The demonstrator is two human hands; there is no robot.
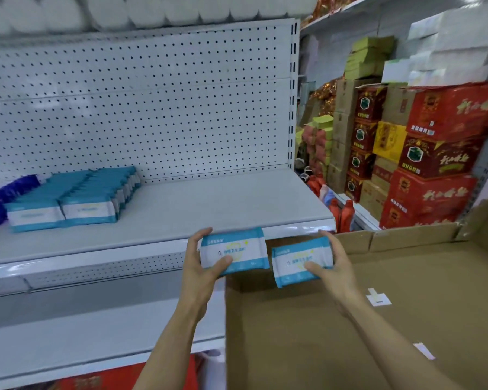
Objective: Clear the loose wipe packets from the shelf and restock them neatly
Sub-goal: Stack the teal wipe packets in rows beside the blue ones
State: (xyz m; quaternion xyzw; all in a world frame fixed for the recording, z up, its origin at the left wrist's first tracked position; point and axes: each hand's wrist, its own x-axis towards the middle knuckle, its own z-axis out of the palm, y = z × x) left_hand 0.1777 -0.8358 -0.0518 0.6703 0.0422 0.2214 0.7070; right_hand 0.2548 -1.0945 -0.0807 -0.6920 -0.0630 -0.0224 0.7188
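My left hand [202,266] grips one teal-and-white wipe packet [237,247] just in front of the shelf's front edge. To its right, my right hand [335,264] holds a second wipe packet [296,260], slightly lower, over the near corner of a cardboard box [350,333]. On the white shelf [209,209], at the left, two neat rows of the same wipe packets [88,195] stand on edge, running back toward the pegboard.
Dark blue packs [0,198] lie at the shelf's far left. A white pegboard back wall [152,102] rises behind. The large open cardboard box fills the lower right. Stacked red and brown cartons [434,153] stand at the right. A lower shelf [96,339] sits beneath.
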